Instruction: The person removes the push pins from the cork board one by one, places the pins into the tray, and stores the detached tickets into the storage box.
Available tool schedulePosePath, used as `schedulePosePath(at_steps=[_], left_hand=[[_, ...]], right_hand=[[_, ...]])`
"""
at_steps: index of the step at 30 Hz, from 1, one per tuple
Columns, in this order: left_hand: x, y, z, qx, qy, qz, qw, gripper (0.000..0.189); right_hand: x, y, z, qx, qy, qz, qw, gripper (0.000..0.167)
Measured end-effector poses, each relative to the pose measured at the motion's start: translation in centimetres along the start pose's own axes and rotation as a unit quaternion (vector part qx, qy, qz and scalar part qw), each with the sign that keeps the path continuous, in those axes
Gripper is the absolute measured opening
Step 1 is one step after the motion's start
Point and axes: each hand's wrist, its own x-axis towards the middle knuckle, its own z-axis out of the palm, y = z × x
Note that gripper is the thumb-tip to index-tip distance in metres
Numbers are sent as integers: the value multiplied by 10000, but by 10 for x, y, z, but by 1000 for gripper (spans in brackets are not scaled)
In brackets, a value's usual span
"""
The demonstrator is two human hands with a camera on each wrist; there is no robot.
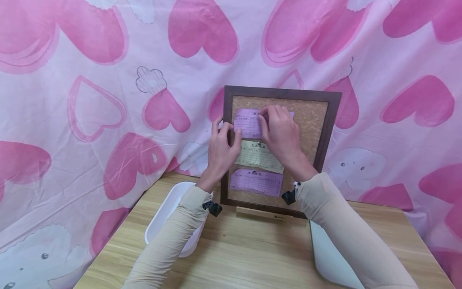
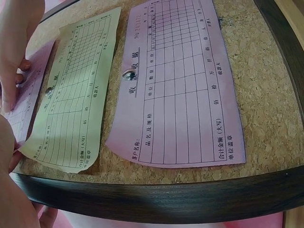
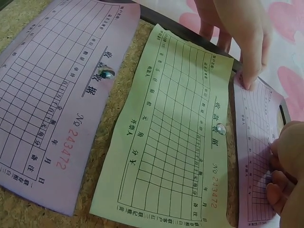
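Observation:
A cork board (image 1: 306,120) in a dark wooden frame stands upright. Three printed receipt slips lie one above another on it: a purple slip (image 1: 247,127) on top, a pale green slip (image 1: 252,155) and a lower purple slip (image 1: 252,184). Round metallic pins (image 3: 221,128) show on the lower two. My left hand (image 1: 221,148) grips the frame's left side, thumb on the top slip's left edge, other fingers behind the frame. At the top slip's upper middle, the fingertips of my right hand (image 1: 283,132) are drawn together against the paper; I cannot tell what is between them.
A white plastic tray (image 1: 153,224) sits on the wooden table (image 1: 231,257) to the left, partly behind my left sleeve. A light wooden bar (image 1: 256,212) lies at the board's foot. To the right is a pale flat panel (image 1: 330,257). A heart-print curtain (image 1: 151,120) hangs behind.

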Motion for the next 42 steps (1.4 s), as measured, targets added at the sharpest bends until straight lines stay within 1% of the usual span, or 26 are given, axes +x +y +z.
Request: schedulePosePath(at_steps=[3,7,11,15,21,24,28,31,37,42], left_hand=[[0,-1,0,0,10,-25,10000,25],[0,-1,1,-70,74,17,9999,25],[1,-2,0,-194,182,58,9996,24],[3,-5,-1,-293,339,70,9990,22],[3,-10,-4,-399,460,26,9981,21],[2,-12,-7,-451,533,115,9975,21],[-1,-16,-12,-581,721,229,9954,21],[-4,-19,-16,-650,868,142,9940,21],[-14,-23,-26,-794,843,-221,9930,24],[-20,-25,-38,-889,881,-382,9914,25]], right_hand=[[-1,0,0,20,16,-47,10000,21],[-3,1,-2,164,-1,-64,9998,20],[-4,2,-9,347,-76,17,9994,19],[-7,5,-14,399,-71,84,9991,21],[-17,9,-22,485,110,48,9988,22],[-23,11,-29,670,244,126,9974,22],[-34,16,-38,852,474,326,9947,21],[-44,23,-44,936,634,422,9927,20],[-64,34,-52,1191,818,489,9883,18],[-81,41,-58,1155,879,481,9882,18]])
